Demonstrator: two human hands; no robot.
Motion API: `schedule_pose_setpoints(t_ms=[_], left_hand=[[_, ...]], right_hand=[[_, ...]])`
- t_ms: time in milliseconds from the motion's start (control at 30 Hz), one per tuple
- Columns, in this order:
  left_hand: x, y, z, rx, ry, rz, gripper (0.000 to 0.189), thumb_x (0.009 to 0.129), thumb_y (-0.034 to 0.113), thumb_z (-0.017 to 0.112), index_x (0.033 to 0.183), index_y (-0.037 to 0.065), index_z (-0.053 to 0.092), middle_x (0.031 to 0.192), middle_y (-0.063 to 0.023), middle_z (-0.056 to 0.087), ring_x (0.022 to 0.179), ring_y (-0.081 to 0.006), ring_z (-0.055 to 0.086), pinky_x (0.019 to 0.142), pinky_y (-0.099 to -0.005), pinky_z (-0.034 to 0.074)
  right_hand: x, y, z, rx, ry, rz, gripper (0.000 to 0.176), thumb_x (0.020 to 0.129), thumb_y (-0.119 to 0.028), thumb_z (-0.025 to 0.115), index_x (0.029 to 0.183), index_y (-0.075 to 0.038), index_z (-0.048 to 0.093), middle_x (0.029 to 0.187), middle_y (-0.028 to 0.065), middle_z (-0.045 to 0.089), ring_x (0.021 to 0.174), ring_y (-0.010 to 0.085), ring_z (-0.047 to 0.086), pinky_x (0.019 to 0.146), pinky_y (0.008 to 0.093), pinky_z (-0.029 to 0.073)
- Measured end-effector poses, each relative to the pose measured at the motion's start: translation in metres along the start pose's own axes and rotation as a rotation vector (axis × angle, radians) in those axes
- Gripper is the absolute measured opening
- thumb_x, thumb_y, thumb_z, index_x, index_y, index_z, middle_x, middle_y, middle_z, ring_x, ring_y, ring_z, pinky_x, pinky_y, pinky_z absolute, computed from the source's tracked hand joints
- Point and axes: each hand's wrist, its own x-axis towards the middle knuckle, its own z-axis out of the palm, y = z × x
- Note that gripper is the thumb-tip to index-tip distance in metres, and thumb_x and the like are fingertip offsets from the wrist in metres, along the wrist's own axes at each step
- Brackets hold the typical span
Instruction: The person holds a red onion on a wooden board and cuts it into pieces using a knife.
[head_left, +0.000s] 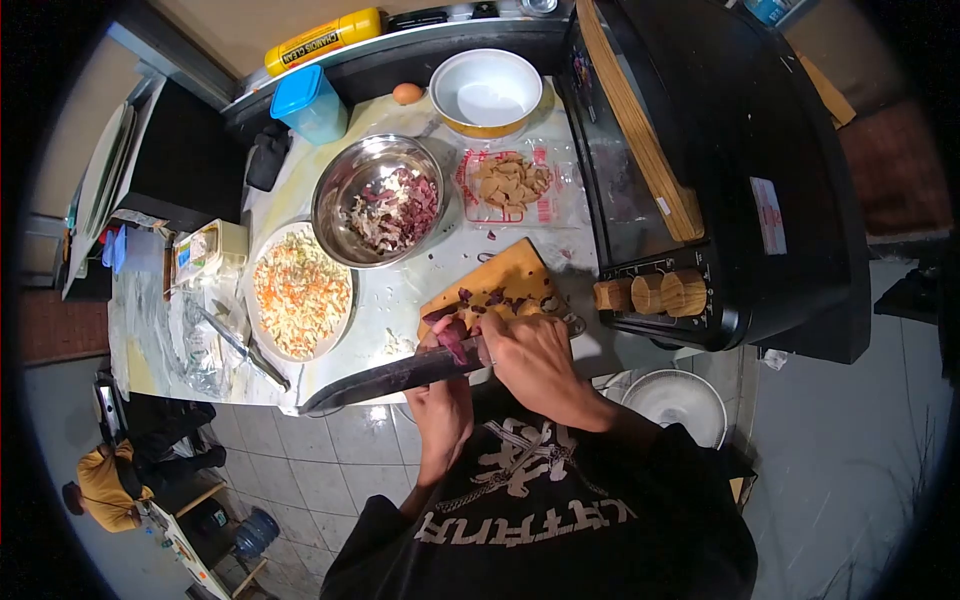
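A large dark knife [385, 381] is in my right hand [535, 365], its blade pointing left past the counter's front edge. My left hand [440, 400] is closed on a purple-red piece [452, 340], close to the blade. Both hands are at the near edge of a wooden cutting board [500, 274], which carries scattered dark purple bits and pale pieces. Behind the board to the left, a steel bowl [335, 190] holds chopped purple and whitish pieces. A plate [349, 318] of shredded white and orange food lies left of the board.
Brown slices [510, 185] lie on a printed plastic sheet behind the board. Further back are a white bowl [487, 90], an egg [407, 93] and a blue-lidded container [310, 105]. A smaller knife [245, 350] lies left. A black oven [740, 180] stands right. Another person [105, 487] is at lower left.
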Motion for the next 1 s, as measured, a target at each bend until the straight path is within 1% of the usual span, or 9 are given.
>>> schedule_pose_setpoints(t_ms=[67,167,267,333,467,533,800,900,1000], left_hand=[[0.001,0.0,0.001,-0.013,-0.007,0.005,0.038,0.095,0.018,0.052,0.123,-0.006,0.048,0.118,-0.0126,0.057,0.108,-0.0187,0.055,0.091,-0.0303,0.043],[-0.001,-0.001,0.003,0.028,0.021,-0.012,0.039,0.093,0.018,0.055,0.123,-0.006,0.048,0.118,-0.0123,0.057,0.104,-0.0182,0.056,0.09,-0.0308,0.044],[0.001,-0.004,0.002,0.082,-0.044,0.013,0.04,0.092,0.017,0.057,0.124,-0.007,0.048,0.116,-0.0114,0.057,0.099,-0.0175,0.056,0.087,-0.0313,0.045],[0.001,-0.003,0.002,0.061,0.001,0.043,0.04,0.092,0.015,0.058,0.123,-0.008,0.048,0.114,-0.0108,0.057,0.093,-0.0161,0.056,0.086,-0.0318,0.046],[-0.002,-0.005,-0.004,-0.004,0.016,0.008,0.037,0.093,0.015,0.057,0.121,-0.007,0.051,0.115,-0.0119,0.056,0.098,-0.0176,0.056,0.088,-0.0328,0.046],[-0.003,-0.004,-0.002,0.073,-0.045,0.007,0.027,0.093,0.005,0.053,0.118,-0.006,0.053,0.122,-0.0148,0.055,0.107,-0.0169,0.055,0.089,-0.0299,0.047],[-0.001,-0.011,-0.01,0.029,-0.016,0.051,0.025,0.092,0.004,0.054,0.115,-0.006,0.055,0.123,-0.015,0.056,0.106,-0.0162,0.055,0.088,-0.0291,0.047],[-0.003,-0.019,-0.019,0.065,-0.056,0.057,0.023,0.092,0.005,0.054,0.112,-0.006,0.055,0.122,-0.0149,0.056,0.102,-0.0155,0.056,0.085,-0.0284,0.047],[-0.004,-0.02,-0.019,0.137,-0.08,0.059,0.023,0.092,0.008,0.056,0.111,-0.005,0.056,0.122,-0.0145,0.056,0.098,-0.0147,0.056,0.081,-0.0272,0.047]], right_hand=[[0.0,0.001,-0.002,-0.022,0.017,0.034,0.011,0.075,-0.005,0.059,0.083,0.002,0.054,0.059,0.016,0.058,0.058,0.0335,0.061,0.055,0.0434,0.043],[0.001,-0.002,-0.007,-0.023,0.036,0.033,0.012,0.076,-0.006,0.058,0.084,0.001,0.055,0.06,0.0158,0.059,0.059,0.0329,0.061,0.055,0.0432,0.043],[0.004,-0.001,-0.007,-0.063,-0.006,0.015,0.013,0.076,-0.007,0.058,0.086,0.001,0.056,0.061,0.016,0.059,0.059,0.033,0.061,0.056,0.0431,0.043],[0.002,0.001,-0.004,-0.051,-0.019,0.012,0.016,0.074,-0.007,0.059,0.088,0.001,0.056,0.062,0.0162,0.059,0.06,0.0331,0.062,0.056,0.0429,0.043],[-0.002,0.005,-0.001,0.006,-0.031,0.055,0.021,0.071,-0.005,0.06,0.091,0.002,0.057,0.063,0.0169,0.06,0.063,0.034,0.062,0.058,0.0437,0.043],[-0.003,0.004,-0.004,0.003,-0.043,0.077,0.02,0.071,-0.005,0.06,0.09,0.002,0.057,0.063,0.0173,0.06,0.064,0.0345,0.062,0.059,0.0442,0.043],[-0.001,0.002,-0.002,0.012,-0.144,0.146,0.024,0.071,-0.003,0.058,0.095,0.002,0.057,0.068,0.0186,0.062,0.07,0.0361,0.062,0.065,0.0448,0.043],[-0.005,0.002,-0.004,-0.027,-0.109,0.092,0.018,0.078,-0.006,0.055,0.092,0.006,0.055,0.07,0.0187,0.063,0.071,0.0348,0.065,0.063,0.0447,0.044],[-0.007,0.001,-0.004,0.005,-0.084,0.159,0.025,0.071,-0.001,0.057,0.096,0.001,0.057,0.071,0.0198,0.061,0.073,0.037,0.061,0.067,0.0461,0.042]])
